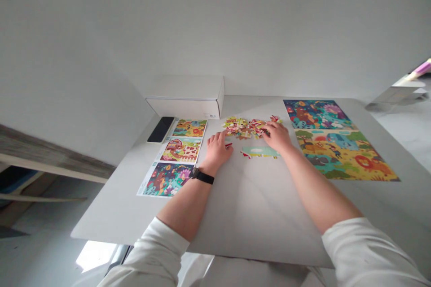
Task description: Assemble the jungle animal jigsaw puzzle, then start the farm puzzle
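Viewing: head camera, looking down on a white table (256, 215).
Left hand (217, 149): rests on the table, fingers loosely curled, small red jigsaw piece (229, 145) just beside them; cannot tell if held.
Right hand (278, 136): fingertips at the lower right edge of the heap of jigsaw pieces (244, 128), upper middle of frame; any pinch hidden.
Green section: joined pieces (259, 152) below the heap, between the hands, apparently kept apart from loose ones.
Picture cards (180, 150): flat column left of the hands, seemingly kept in sight for reference.
Printed sheets (343, 154): two, right side, clear of the hands' work.
Back edge: smartphone (160, 129) and white cardboard box (185, 98), upper left of centre, out of the way.
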The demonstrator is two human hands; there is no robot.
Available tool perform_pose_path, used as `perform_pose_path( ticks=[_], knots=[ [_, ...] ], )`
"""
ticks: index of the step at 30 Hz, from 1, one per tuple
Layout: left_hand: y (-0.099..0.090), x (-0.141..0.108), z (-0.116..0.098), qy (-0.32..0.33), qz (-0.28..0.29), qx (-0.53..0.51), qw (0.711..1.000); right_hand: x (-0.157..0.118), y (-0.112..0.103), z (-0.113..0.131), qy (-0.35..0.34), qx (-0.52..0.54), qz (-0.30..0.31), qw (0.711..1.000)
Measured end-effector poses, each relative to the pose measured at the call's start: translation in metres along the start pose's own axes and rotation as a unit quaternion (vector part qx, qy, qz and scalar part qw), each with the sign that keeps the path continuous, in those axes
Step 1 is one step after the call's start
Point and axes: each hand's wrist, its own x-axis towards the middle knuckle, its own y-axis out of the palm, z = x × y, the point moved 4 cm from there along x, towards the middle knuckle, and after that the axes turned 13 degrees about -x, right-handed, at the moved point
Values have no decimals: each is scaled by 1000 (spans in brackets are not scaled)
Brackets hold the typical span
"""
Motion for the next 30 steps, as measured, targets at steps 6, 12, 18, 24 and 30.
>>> perform_pose_path(
  ticks=[6, 12, 18, 24, 30],
  knots=[
    [-2, -2, -1, -9, -4, 12, 1000, -1, 1, -10, 59, -13, -19, 998],
    [-1, -3, -1, -1, -13, 20, 1000, 0, -4, -8, 58, -7, -9, 998],
    [-13, 1, 3, 38, -32, -16, 999, 1, -6, 1, 14, 5, 25, 1000],
    [-26, 35, -5, 61, -41, -61, 995, 1, -11, -5, 60, -35, -13, 997],
    [3, 58, -18, 85, 16, -33, 996, -3, -11, 18, -76, 18, -11, 997]
  ],
)
